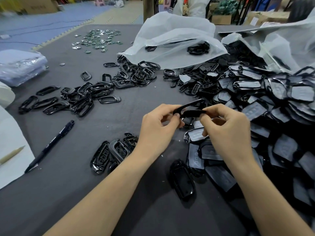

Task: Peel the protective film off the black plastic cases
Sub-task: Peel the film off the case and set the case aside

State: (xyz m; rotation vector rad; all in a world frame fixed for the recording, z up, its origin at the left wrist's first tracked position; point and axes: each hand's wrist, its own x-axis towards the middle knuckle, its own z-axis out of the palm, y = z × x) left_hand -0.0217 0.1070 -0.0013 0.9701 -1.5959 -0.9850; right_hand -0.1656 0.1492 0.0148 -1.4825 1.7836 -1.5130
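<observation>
The case point(193, 112) is held in the air above the middle of the counter point(136, 103), between both hands and just left of the big pile point(276, 92) of unpeeled cases. The left hand point(158, 126) pinches its left end with thumb and curled fingers. The right hand point(228, 132) is curled on its right end, fingertips at the near rim. The case is a thin, open black shell with a glossy surface, so it probably weighs almost nothing and is stiff enough to hold its shape. Its narrow rails would likely flex or snap if twisted hard. The gloss suggests it slips easily, so a grip on the edges at the two ends, as here, looks safer than pressing on the faces, and it leaves no fingerprints there. I cannot tell whether any film is on this piece. On the pile, the film point(301, 93) shows as a dull grey patch lying flat on each face. It looks thin, soft and clingy, so the place to start is a corner or edge, lifted with a nail, while the other hand steadies the shell. Bare frames point(88, 94) lie loose across the left of the counter, with a bag point(172, 41) behind and a pen point(51, 145) near the left edge.
</observation>
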